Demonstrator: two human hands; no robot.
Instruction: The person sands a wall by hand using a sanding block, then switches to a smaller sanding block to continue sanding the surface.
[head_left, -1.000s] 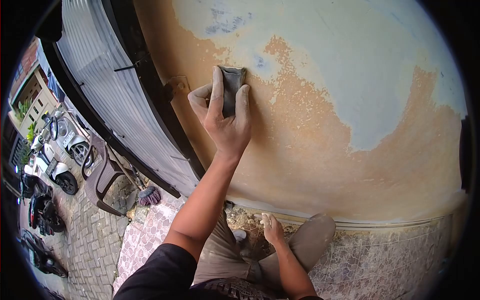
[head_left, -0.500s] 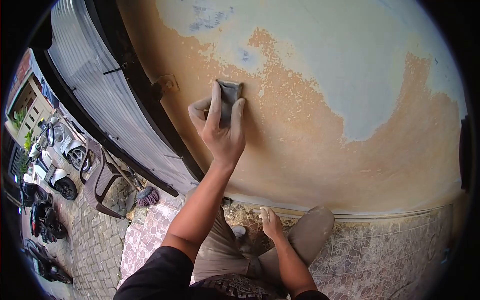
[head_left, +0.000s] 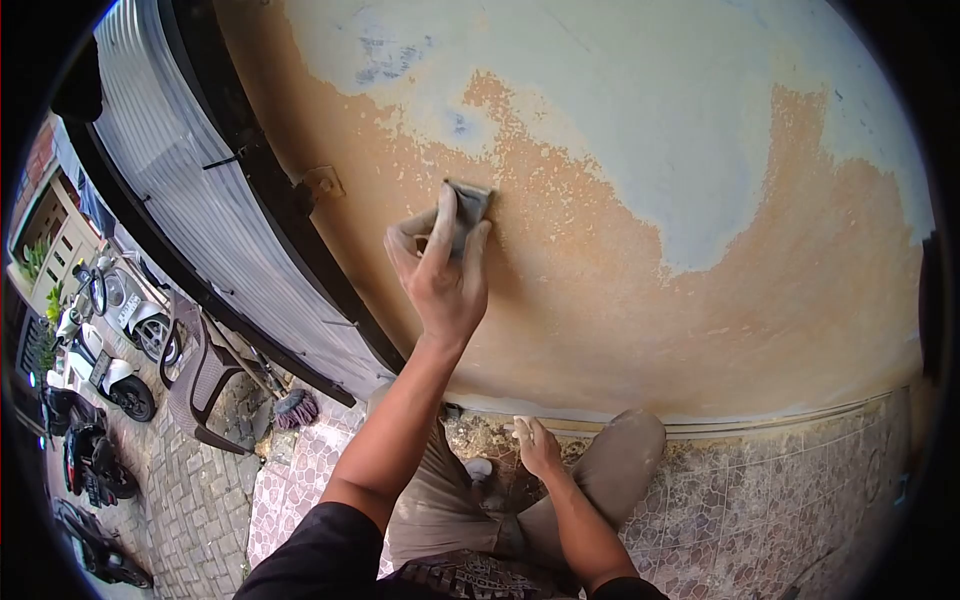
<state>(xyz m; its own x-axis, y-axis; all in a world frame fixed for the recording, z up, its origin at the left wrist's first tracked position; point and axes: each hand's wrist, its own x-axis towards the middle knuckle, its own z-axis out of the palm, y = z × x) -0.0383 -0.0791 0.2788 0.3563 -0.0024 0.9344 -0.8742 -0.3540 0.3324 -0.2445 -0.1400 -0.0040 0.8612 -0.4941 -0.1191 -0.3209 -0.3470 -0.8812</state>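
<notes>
My left hand [head_left: 445, 275] is closed around a dark grey sanding block [head_left: 473, 203], with fingers on one side and the thumb on the other. The block is against the wall [head_left: 600, 300], on a stretch of bare tan surface below patches of pale coating with ragged, flaking edges. Dust whitens the fingers. Lower down, my right hand [head_left: 538, 446] hangs by my bent knee [head_left: 635, 455], close to the foot of the wall. Its dusty fingers are loosely bent and apart, and I see nothing in them.
A dark-framed corrugated panel [head_left: 215, 190] borders the wall on the left. Beyond it are a brown plastic chair [head_left: 205, 385], a mop [head_left: 295, 408] and several parked motorbikes. Patterned tiles [head_left: 720, 520] cover the floor beneath me; grey paving [head_left: 195, 500] lies outside.
My left hand has slid the sanding block to the right and slightly down along the wall. The view has shifted a little. My right hand stays by the knee.
</notes>
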